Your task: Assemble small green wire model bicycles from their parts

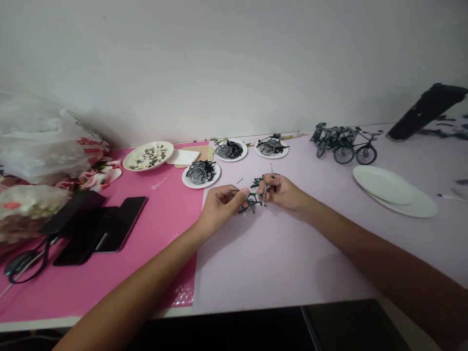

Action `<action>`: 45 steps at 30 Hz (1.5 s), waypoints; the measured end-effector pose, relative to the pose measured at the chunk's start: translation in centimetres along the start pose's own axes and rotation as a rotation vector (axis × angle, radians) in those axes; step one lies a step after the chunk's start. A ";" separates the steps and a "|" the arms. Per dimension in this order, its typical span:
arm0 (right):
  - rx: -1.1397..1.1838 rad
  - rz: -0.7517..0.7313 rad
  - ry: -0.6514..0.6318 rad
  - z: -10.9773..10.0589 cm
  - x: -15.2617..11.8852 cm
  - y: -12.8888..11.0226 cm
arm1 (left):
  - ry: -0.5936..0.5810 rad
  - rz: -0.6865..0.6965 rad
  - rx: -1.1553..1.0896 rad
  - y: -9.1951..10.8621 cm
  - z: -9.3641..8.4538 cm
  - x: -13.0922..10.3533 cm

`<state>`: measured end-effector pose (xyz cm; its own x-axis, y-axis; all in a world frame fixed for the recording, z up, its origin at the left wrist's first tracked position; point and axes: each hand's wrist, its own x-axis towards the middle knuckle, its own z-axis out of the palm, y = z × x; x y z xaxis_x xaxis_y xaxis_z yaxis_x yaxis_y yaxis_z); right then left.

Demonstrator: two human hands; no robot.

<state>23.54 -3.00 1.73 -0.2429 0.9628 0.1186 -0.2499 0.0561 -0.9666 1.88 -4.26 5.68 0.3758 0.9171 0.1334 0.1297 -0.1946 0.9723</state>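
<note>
My left hand (224, 204) pinches a dark green miniature bicycle frame (252, 199) between thumb and fingers, just above the pale sheet. Closed around a slender silver tool (271, 168), my right hand (278, 191) meets the right end of the frame. A small grey piece is at those fingertips; its kind I cannot make out. Behind the hands lie more green bicycle parts (258, 181), partly covered by my fingers. A tiny pin-like piece (240, 180) rests beside them. Three small white plates hold wheels and black parts: a near plate (186, 181), a middle plate (244, 155) and a right plate (285, 154).
Assembled toy bicycles (343, 145) stand at back right, near a black cylinder (420, 114). White oval plates (382, 184) overlap at right. On the left are a bowl (169, 148) of small bits, phones (122, 224), a black box (73, 212) with cable and plastic bags (40, 141).
</note>
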 end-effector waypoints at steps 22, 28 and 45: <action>0.022 -0.014 -0.074 -0.6 0.0 0.5 | -0.013 -0.006 -0.032 0.0 0.4 -0.1; 0.010 -0.003 0.005 -0.3 0.2 0.5 | 0.005 -0.044 -0.092 0.1 0.3 0.2; -0.281 -0.306 0.343 1.6 -0.6 -0.2 | 0.128 -0.264 -0.576 -1.3 -0.7 1.7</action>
<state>22.25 -4.04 2.23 0.1339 0.9198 0.3687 0.0109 0.3707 -0.9287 1.73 -2.23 4.78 0.2812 0.9498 -0.1374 -0.3240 0.2287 0.9180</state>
